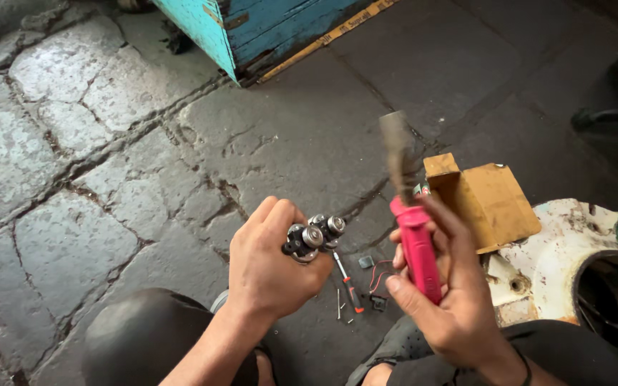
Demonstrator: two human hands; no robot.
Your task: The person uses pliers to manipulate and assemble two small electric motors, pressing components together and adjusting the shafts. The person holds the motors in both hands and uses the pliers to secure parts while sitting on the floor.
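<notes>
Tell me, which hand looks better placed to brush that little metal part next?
The right hand, probably. Its fingers grip the pink-handled brush, bristles raised just right of the metal part with small rollers. The left hand is closed around that part, so it can only steady it.

Small brown cardboard box (491,200), flaps open, lies on the stone floor. It sits just beside the white machine casing (566,257), touching its upper-left edge.

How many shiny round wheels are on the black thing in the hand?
3 show: one wheel nearest the left hand, one farther right, and one peeking behind them on the black part. The fingers may hide more.
</notes>
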